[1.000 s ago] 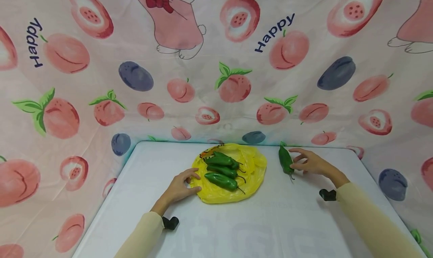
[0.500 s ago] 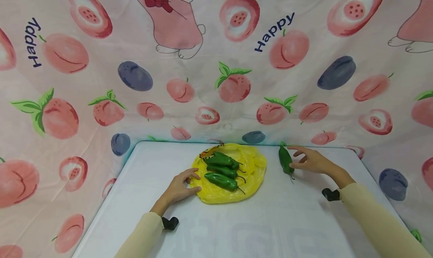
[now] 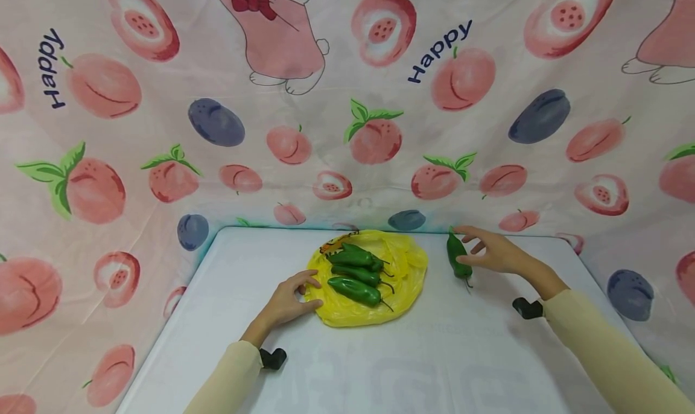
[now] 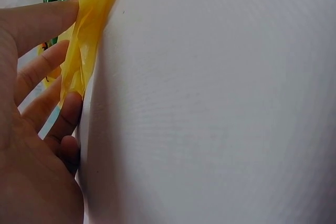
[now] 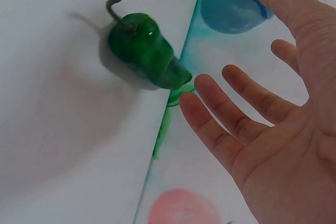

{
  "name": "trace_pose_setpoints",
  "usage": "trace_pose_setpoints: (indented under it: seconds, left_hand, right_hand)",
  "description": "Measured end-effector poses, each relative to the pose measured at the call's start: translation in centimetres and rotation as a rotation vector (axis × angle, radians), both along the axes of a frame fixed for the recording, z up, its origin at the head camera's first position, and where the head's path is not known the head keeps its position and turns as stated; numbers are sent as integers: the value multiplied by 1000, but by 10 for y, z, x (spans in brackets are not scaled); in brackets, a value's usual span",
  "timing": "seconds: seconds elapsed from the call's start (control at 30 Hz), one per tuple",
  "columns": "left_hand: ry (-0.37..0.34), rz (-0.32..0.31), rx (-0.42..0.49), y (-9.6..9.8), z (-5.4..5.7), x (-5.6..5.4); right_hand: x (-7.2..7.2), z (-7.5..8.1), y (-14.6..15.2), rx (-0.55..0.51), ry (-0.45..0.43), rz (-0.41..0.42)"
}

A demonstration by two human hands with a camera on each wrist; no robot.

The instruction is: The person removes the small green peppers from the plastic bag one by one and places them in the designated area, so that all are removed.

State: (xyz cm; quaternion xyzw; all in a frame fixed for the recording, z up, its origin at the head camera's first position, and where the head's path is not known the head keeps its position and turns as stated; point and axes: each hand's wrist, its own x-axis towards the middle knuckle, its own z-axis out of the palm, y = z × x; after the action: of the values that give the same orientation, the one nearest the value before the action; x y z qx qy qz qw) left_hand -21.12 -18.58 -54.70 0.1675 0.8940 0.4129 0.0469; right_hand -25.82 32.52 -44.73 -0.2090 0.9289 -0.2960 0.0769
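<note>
My left hand (image 3: 290,296) rests at the left edge of a yellow plastic bag (image 3: 402,302), thumb and fingers spread. In the left wrist view the fingertips touch the crinkled yellow bag (image 4: 92,19) without curling round it. Several green chili peppers (image 3: 355,290) lie side by side on the bag, stems pointing right. A single green chili pepper (image 3: 457,256) lies apart on the white table, to the right of the bag. Beside it hovers my right hand (image 3: 494,251); the right wrist view shows its fingers spread and apart from the pepper (image 5: 139,51).
A white table (image 3: 434,359) spreads under everything. A fruit-printed cloth (image 3: 326,118) hangs behind and around it, meeting the table's back edge just past the bag and the lone pepper. An orange print (image 3: 336,243) shows at the bag's back left.
My right hand has shifted slightly away toward the table's back edge and a little left, above the lone pepper. The left hand, the bag and the peppers have stayed put.
</note>
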Motion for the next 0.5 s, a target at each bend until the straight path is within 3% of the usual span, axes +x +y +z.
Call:
trace_pose_setpoints:
  seconds: [0.5]
  left_hand:
    - [10, 2, 1, 0, 1, 1]
  right_hand:
    - [-3, 19, -22, -1, 48, 66]
